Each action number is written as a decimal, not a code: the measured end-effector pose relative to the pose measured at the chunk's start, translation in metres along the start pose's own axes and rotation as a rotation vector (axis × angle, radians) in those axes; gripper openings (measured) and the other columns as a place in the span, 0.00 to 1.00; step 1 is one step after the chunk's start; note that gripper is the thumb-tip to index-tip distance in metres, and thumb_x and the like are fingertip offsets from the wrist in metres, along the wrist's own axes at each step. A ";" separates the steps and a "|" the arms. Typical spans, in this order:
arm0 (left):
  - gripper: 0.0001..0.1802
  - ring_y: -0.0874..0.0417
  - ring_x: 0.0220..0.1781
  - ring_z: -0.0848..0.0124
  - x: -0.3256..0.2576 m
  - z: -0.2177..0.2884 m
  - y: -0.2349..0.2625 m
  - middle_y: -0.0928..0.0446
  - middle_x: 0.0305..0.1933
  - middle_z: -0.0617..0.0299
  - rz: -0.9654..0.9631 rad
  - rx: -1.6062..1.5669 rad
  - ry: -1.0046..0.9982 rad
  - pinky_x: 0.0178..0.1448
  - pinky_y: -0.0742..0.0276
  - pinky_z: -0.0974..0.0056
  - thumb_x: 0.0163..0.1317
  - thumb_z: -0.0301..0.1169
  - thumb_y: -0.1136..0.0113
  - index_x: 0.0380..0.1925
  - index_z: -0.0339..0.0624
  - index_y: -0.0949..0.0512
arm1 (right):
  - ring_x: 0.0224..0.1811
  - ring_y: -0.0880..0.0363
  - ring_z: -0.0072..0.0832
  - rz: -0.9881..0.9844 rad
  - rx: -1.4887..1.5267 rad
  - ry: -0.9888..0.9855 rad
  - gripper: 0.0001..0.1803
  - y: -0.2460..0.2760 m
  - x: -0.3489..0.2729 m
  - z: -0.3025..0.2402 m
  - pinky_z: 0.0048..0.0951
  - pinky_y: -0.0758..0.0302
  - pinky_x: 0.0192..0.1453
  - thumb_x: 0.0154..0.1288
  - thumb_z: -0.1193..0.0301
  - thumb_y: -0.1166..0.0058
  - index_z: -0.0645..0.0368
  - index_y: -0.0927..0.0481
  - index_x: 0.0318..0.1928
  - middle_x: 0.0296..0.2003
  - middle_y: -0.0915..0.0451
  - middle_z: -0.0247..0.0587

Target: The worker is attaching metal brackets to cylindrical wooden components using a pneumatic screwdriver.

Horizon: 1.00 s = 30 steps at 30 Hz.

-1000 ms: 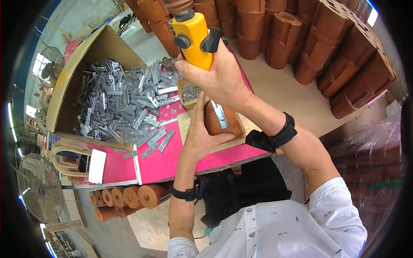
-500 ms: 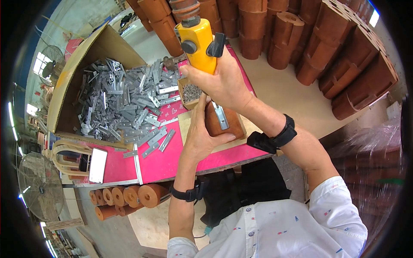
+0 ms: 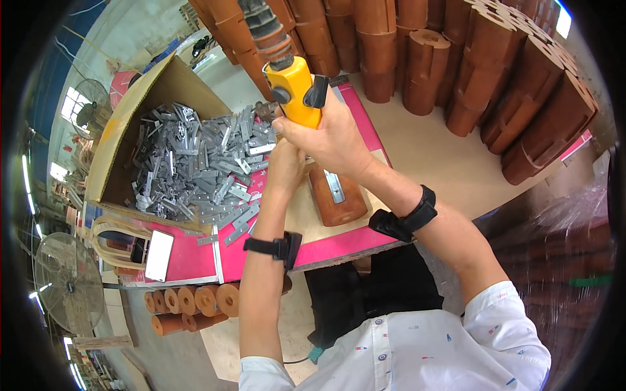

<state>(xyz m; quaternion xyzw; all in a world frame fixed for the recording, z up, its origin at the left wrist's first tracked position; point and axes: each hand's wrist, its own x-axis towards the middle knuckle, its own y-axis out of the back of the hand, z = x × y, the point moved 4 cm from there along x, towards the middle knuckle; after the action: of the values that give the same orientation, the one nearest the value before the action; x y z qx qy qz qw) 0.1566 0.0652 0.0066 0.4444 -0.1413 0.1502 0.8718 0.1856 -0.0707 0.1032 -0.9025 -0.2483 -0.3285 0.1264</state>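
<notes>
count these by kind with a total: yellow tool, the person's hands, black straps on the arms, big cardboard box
yellow tool: 1
hands: 2
black straps: 2
cardboard box: 1
total: 6

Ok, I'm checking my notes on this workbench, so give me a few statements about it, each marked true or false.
1. The right hand holds a yellow tool. True.
2. Every metal strip is inside the cardboard box. False: many metal strips spill past the cardboard box onto the pink tabletop.
3. A silver strip lies on the brown block. True.
4. The white-faced slab is right of the brown block. False: the white-faced slab is left of it.
5. Each forearm wears a black strap. True.
</notes>
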 end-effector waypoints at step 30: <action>0.08 0.21 0.31 0.75 -0.031 0.000 0.027 0.20 0.28 0.59 0.203 -0.437 0.469 0.36 0.25 0.70 0.51 0.24 0.33 0.30 0.35 0.22 | 0.40 0.19 0.46 0.046 -0.096 -0.027 0.26 -0.001 0.002 0.000 0.39 0.25 0.45 0.53 0.64 0.36 0.63 0.32 0.48 0.35 0.21 0.51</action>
<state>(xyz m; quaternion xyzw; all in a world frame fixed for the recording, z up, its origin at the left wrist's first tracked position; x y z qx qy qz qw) 0.1183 0.0764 0.0146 0.1838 -0.0091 0.3007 0.9358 0.1861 -0.0690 0.1044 -0.9172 -0.2132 -0.3250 0.0872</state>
